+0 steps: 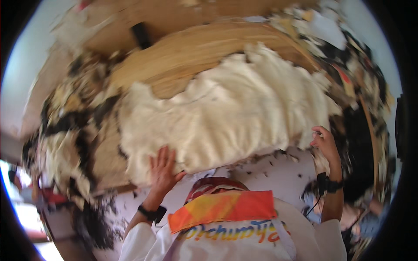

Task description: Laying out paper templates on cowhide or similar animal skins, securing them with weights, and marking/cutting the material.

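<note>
The hide [209, 117] lies across the board [191, 48] — likely soft, floppy, best held by its edges — left hand [163, 169] spread flat near its front edge, right hand [322, 141] half-curled by its right end, grip impossible to tell

Grips number two: one bare left hand [163, 168] and one bare right hand [323, 141]. One large pale hide [217, 115] is present, with one wooden surface [174, 56]. Black wrist straps total two, one left [150, 213] and one right [333, 186]. One white shirt [217, 243], one orange-and-yellow cloth panel [222, 212] and one small black block [140, 35] are noted. Heaps of hide scraps total two, one left [65, 148] and one right [355, 56]; individual scraps overlap and blur, and their number cannot be determined.
</note>
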A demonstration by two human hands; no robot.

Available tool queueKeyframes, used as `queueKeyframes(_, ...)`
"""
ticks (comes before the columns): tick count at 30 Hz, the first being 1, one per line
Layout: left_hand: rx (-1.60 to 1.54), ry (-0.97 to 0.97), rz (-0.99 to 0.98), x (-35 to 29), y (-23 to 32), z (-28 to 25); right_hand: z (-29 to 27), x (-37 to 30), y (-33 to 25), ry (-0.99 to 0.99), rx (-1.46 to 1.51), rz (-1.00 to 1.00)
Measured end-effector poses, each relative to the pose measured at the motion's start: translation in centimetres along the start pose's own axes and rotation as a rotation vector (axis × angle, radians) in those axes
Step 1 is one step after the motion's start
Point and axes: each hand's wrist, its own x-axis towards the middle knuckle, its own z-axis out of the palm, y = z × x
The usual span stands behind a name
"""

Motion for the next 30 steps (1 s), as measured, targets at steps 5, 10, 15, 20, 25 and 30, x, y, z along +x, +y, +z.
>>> queueKeyframes(5,-0.072,0.072,-0.006,-1.5,-1.3,-0.2,11.3,-2.5,-18.8,-0.607,-0.068,-0.639)
queueKeyframes(10,-0.295,0.085,0.129,-3.1,-4.3,-0.7,23.8,-2.6,-30.0,-0.653,-0.301,-1.025)
queueKeyframes(15,-0.218,0.058,0.032,-4.6,-6.1,-3.0,41.1,9.5,-35.8,-0.473,-0.659,-0.786)
queueKeyframes(20,-0.109,0.12,0.059,-5.0,-8.0,-0.7,49.0,12.3,-36.9,-0.295,-0.79,-0.607)
queueKeyframes(25,-0.001,0.182,0.126,-5.0,-8.9,0.6,51.7,13.0,-36.6,-0.2,-0.597,-0.542)
queueKeyframes(30,0.033,0.239,0.197,-5.2,-9.2,2.2,53.9,14.5,-34.9,-0.107,-0.454,-0.938)
